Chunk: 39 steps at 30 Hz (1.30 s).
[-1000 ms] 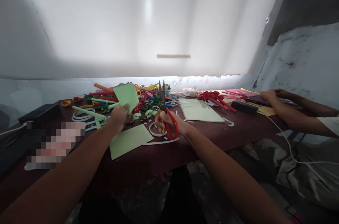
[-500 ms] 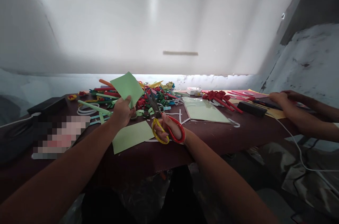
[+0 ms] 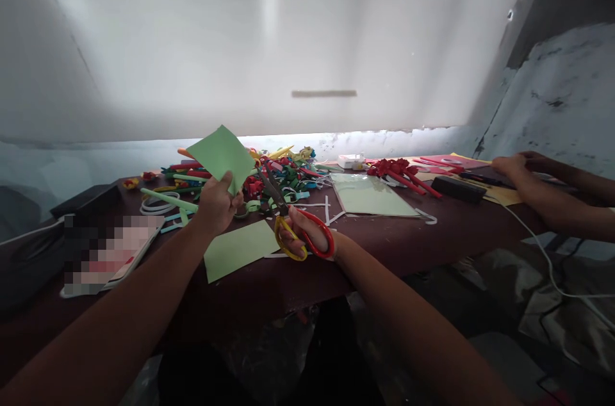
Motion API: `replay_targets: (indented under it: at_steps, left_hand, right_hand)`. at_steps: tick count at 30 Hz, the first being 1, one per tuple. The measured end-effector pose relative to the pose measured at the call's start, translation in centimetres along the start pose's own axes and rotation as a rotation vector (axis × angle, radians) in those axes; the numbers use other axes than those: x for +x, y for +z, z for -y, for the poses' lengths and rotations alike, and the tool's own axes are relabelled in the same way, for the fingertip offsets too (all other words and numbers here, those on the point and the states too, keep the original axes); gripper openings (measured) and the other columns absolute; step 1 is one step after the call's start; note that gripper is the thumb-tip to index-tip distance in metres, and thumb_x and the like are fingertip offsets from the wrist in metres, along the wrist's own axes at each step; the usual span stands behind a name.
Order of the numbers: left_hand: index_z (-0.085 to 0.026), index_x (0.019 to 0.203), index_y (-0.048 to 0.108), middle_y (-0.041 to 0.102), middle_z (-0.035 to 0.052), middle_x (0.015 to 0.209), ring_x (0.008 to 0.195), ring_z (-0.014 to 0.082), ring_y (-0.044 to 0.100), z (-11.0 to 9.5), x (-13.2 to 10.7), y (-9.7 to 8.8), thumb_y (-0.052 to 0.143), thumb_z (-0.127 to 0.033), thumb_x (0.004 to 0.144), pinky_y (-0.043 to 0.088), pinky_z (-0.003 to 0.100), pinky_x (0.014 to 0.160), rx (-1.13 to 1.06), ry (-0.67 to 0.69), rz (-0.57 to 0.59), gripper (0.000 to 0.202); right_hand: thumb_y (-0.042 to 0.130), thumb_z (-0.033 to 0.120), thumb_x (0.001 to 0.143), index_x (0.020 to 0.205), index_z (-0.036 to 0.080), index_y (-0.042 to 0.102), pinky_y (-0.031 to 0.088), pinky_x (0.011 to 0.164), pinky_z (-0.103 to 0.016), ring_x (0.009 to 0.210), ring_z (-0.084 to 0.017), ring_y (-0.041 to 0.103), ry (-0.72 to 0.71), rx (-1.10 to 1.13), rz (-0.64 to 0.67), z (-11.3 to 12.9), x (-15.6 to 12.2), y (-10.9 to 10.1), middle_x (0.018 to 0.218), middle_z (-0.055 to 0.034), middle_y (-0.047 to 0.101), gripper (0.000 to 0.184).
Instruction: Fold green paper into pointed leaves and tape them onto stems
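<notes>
My left hand [image 3: 220, 201] pinches a square of green paper [image 3: 221, 155] by its lower edge and holds it raised above the table. In my right hand [image 3: 295, 233] is a pair of scissors [image 3: 317, 234] with one red and one yellow handle loop. Their blades point up and left, near the paper but apart from it. A second green sheet [image 3: 240, 249] lies flat on the table below my hands. Behind them spreads a heap of coloured paper strips and curls [image 3: 283, 178].
On the dark red table [image 3: 375, 252] lie a pale green stack of sheets [image 3: 377, 194], red paper flowers [image 3: 393, 170], a black box [image 3: 457, 189] and a white cable coil [image 3: 159, 202]. At the right, another person's hands [image 3: 514, 169] are over coloured paper.
The raised green paper and my left hand have shifted slightly left. The scissors stay in nearly the same place, and the whole view has turned a little.
</notes>
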<state>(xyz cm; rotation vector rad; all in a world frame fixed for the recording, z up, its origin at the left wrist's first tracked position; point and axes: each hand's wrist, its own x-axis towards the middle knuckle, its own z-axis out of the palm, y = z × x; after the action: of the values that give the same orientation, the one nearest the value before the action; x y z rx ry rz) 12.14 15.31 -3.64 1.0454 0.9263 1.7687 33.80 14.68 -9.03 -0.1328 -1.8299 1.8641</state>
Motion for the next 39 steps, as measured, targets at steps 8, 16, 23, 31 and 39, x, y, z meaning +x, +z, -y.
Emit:
replay_targets:
  at_steps: [8,16,23,31,39]
  left_hand:
    - [-0.016,0.121,0.061,0.066,0.0074,0.115,0.093,0.0183,0.067,0.0,-0.3,0.4,0.063,-0.037,0.096,0.060,0.037,0.078,0.021,0.035,0.008,0.032]
    - [-0.017,0.123,0.061,0.066,0.0080,0.118,0.097,0.0196,0.067,0.0,-0.5,0.7,0.064,-0.036,0.096,0.060,0.039,0.081,0.070,0.103,-0.027,0.033]
    - [-0.017,0.125,0.060,0.065,0.0089,0.122,0.102,0.0214,0.067,-0.2,-1.0,0.9,0.064,-0.036,0.096,0.059,0.042,0.085,0.134,0.100,-0.011,0.035]
    - [-0.017,0.125,0.060,0.064,0.0092,0.124,0.104,0.0221,0.066,-0.5,-1.3,1.0,0.064,-0.036,0.096,0.058,0.043,0.087,0.143,0.049,0.039,0.036]
    - [-0.017,0.124,0.060,0.065,0.0087,0.121,0.100,0.0209,0.067,-0.3,-0.8,0.1,0.064,-0.036,0.096,0.059,0.041,0.084,0.150,0.006,0.094,0.035]
  right_hand:
    - [0.052,0.057,0.101,0.073,0.017,0.055,0.040,0.046,-0.021,0.043,-0.007,0.042,0.021,-0.014,-0.008,-0.1,0.1,-0.2,0.055,0.0091,0.045,0.048]
    - [0.035,0.080,0.094,0.072,0.019,0.053,0.035,0.045,-0.024,0.042,-0.010,0.044,0.077,-0.076,0.015,0.4,0.0,-0.6,0.050,0.0077,0.042,0.067]
    - [0.023,0.092,0.084,0.071,0.019,0.051,0.034,0.048,-0.026,0.042,-0.011,0.041,0.122,-0.106,0.042,1.6,-0.9,-0.3,0.048,0.0060,0.041,0.079]
    - [0.016,0.090,0.087,0.071,0.020,0.049,0.033,0.048,-0.026,0.043,-0.011,0.038,0.154,-0.125,0.032,2.6,-1.1,-0.3,0.050,0.0062,0.039,0.079]
    - [0.014,0.093,0.084,0.070,0.021,0.048,0.032,0.047,-0.026,0.043,-0.011,0.037,0.163,-0.128,0.043,2.5,-1.7,-0.8,0.050,0.0063,0.037,0.081]
